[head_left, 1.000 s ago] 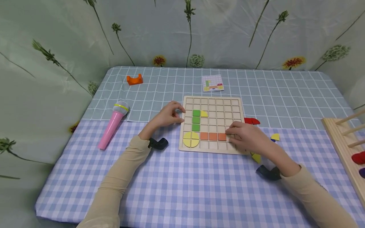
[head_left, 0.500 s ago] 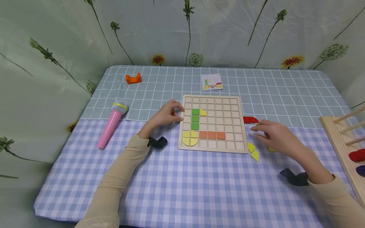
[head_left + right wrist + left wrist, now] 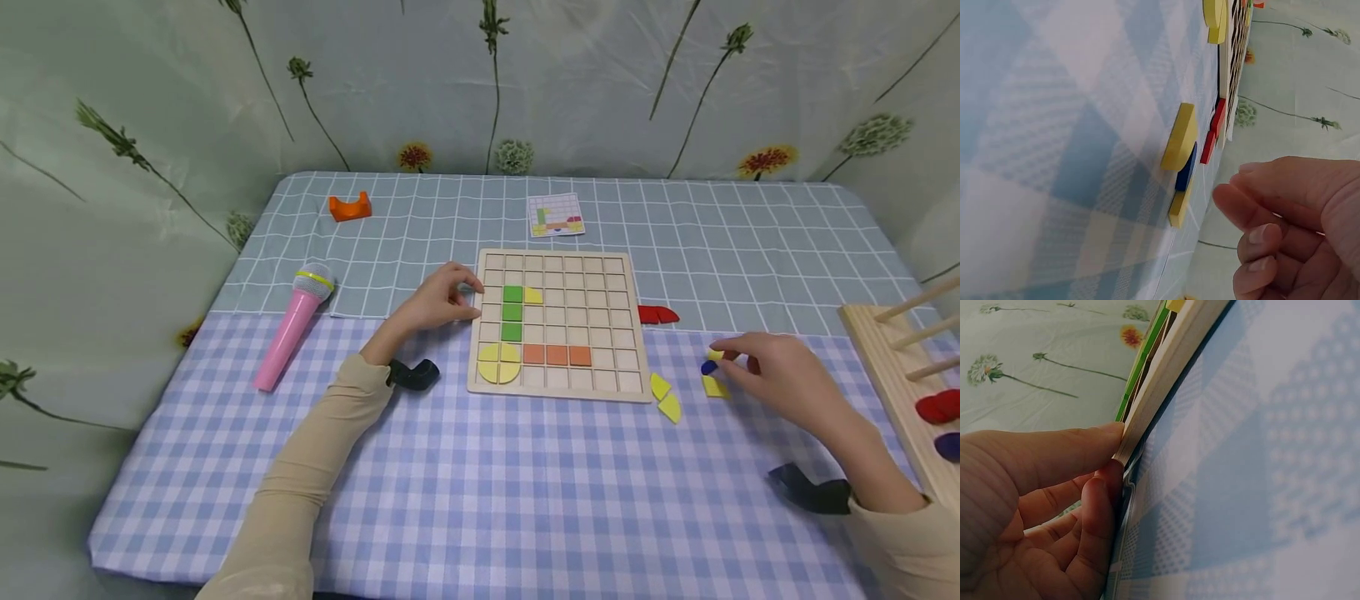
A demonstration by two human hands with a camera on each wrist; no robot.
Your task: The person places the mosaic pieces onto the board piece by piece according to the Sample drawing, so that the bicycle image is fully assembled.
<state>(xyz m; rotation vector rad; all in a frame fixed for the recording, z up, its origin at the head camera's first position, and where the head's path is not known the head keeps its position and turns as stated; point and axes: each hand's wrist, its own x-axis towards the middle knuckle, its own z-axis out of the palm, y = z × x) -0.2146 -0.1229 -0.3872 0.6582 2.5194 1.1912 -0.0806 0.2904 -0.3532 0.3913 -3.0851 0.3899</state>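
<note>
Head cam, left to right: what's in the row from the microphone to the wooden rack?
Pink microphone → left hand → grid board → red pieces → right hand → wooden rack

The right fingers (image 3: 737, 342) hide — partly — one yellow piece (image 3: 715, 356).

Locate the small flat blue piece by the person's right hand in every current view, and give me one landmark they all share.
Head: small flat blue piece right of centre, between two flat yellow pieces.
Left wrist: not in it.
Right wrist: blue piece just right of centre.
Landmark: pale wooden grid board, edge-on near the top in both wrist views.
</note>
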